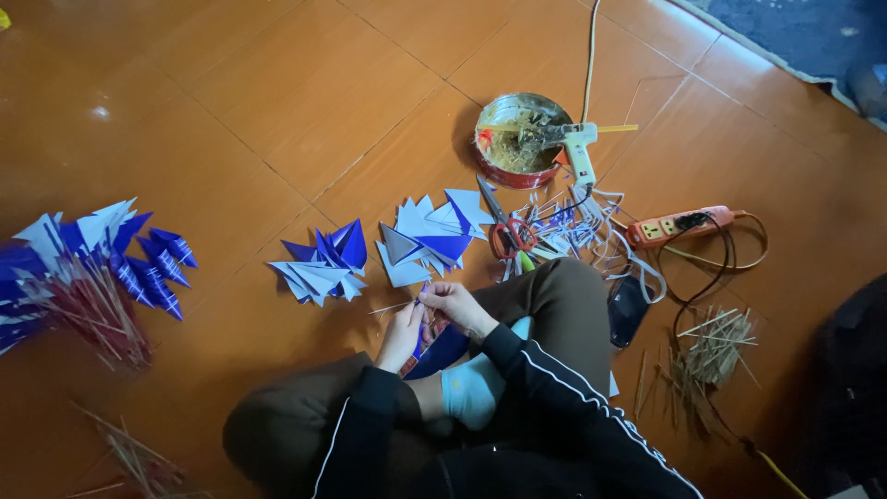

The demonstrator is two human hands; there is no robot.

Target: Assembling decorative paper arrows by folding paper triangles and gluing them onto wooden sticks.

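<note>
While both my hands, left hand (400, 334) and right hand (455, 305), pinch together on a blue paper piece (434, 351) above my knee, a thin stick (393, 308) seemingly pokes leftward. Squeezing could snap it, and the glue gun (575, 148) beyond my knee may drip.

The room is a bit dim and the light looks warm. A soft white shine sits on the orange floor tiles (97, 113) at the upper left. The right edge and the bottom are dark and hard to see. The tin (517, 139) casts a small shadow to its left. The middle looks sharp. The edges bend a little and look softer.
</note>
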